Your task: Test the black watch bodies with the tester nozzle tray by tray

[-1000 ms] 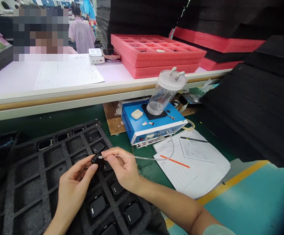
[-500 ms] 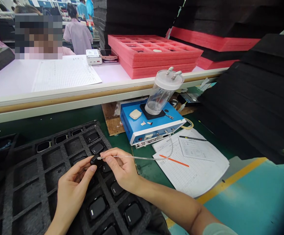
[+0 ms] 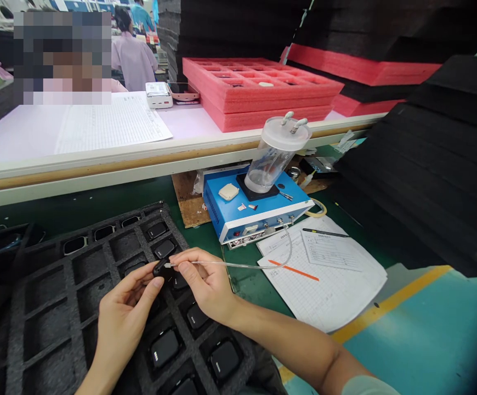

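Note:
My left hand (image 3: 129,307) is closed on a small black watch case (image 3: 161,267), pinched between thumb and fingers above the foam tray. My right hand (image 3: 205,282) is closed around the end of a thin clear tube (image 3: 238,266), whose pale tip (image 3: 168,265) meets the side of the watch case. The tube curves back to the front of a blue box-shaped machine (image 3: 259,203). Under both hands lies a black foam tray (image 3: 72,277) with square pockets; several hold black watch cases such as one near the front (image 3: 165,349).
On the machine stand a tilted clear cylinder (image 3: 269,164) and a cream square piece (image 3: 228,191). Right of it lie papers (image 3: 316,296), an orange stick (image 3: 294,270) and a black pen (image 3: 324,233). Red foam trays (image 3: 259,101) sit on the shelf; black foam stacks (image 3: 419,175) rise at right. Co-workers are behind.
The whole view has shifted very slightly. Both hands keep the same grip, with the tube tip still at the side of the watch case.

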`<state>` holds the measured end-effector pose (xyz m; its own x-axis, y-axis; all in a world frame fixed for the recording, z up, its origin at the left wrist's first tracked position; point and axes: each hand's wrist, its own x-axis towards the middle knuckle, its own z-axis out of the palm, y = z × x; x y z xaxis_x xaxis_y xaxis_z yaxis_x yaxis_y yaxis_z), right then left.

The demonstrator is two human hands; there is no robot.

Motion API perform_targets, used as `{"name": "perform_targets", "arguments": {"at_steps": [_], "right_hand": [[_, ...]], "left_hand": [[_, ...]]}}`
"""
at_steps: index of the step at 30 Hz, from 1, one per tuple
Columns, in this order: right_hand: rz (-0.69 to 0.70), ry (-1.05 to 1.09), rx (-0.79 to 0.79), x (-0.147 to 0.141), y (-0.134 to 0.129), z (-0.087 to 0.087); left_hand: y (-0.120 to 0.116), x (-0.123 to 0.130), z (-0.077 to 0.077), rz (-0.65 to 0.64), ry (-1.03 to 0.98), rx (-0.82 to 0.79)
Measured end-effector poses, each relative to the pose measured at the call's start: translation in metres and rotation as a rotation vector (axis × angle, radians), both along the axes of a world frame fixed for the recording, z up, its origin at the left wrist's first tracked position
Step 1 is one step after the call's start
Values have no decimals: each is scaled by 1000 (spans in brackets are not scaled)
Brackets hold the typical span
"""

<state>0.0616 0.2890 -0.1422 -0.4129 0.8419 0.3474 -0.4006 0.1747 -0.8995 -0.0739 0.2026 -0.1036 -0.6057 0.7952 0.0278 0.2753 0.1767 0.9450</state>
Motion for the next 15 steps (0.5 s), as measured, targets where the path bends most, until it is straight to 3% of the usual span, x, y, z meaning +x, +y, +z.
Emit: {"name": "perform_targets", "arguments": {"at_steps": [15], "right_hand": [[-13,-23,10,0,-1,3]], "left_hand": [[-1,-1,-2,-8,-10,4]]}}
